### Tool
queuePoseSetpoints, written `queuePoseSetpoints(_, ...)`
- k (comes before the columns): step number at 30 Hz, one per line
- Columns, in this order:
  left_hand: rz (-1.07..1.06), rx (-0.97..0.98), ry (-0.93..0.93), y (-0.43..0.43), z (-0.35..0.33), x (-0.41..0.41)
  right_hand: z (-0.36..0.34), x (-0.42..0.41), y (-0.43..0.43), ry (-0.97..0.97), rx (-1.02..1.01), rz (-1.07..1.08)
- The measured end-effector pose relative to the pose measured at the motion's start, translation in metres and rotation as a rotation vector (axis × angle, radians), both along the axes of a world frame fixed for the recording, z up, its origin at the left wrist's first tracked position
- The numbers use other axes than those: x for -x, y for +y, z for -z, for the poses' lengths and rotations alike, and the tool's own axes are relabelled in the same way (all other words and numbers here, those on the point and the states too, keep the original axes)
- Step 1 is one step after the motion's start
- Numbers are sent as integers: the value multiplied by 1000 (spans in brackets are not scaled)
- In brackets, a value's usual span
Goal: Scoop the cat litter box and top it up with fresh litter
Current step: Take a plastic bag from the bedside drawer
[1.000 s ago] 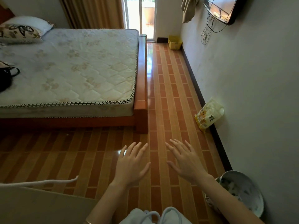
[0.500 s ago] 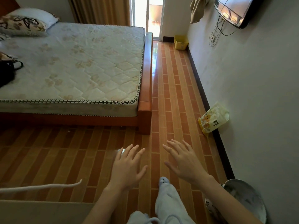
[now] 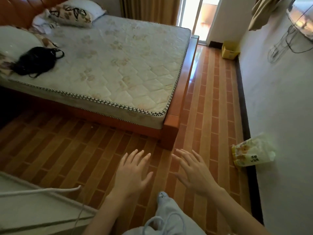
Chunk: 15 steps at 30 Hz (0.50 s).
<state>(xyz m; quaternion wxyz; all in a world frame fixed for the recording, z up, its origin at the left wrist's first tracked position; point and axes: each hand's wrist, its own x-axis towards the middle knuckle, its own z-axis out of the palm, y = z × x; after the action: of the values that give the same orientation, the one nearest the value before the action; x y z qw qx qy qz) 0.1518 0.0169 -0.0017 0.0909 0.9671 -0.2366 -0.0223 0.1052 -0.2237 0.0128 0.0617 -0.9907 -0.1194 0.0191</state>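
My left hand and my right hand hover side by side over the tiled floor, palms down, fingers spread, holding nothing. A yellow-and-white litter bag leans against the right wall's dark baseboard, a little to the right of my right hand. A small yellow box stands on the floor at the far end by the wall. No scoop is in view.
A bed with a bare mattress and wooden frame fills the left and middle; a black bag lies on it. A narrow floor strip runs between bed and right wall toward a bright door. A grey surface sits at bottom left.
The view has swung left and forward: the bed's head end now shows and the white bowl at the bottom right has left the frame. My leg has stepped forward. Both hands stay spread.
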Motion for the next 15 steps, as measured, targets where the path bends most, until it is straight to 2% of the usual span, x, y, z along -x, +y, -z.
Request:
queuePoseSetpoints(8,-193,26,12,-15,-4,-60,-8,-116,-22,-2,-38,-237)
queuePoseSetpoints(15,-366,13,31,-11,-2,-90,-5,-194,4,28,-88,-410)
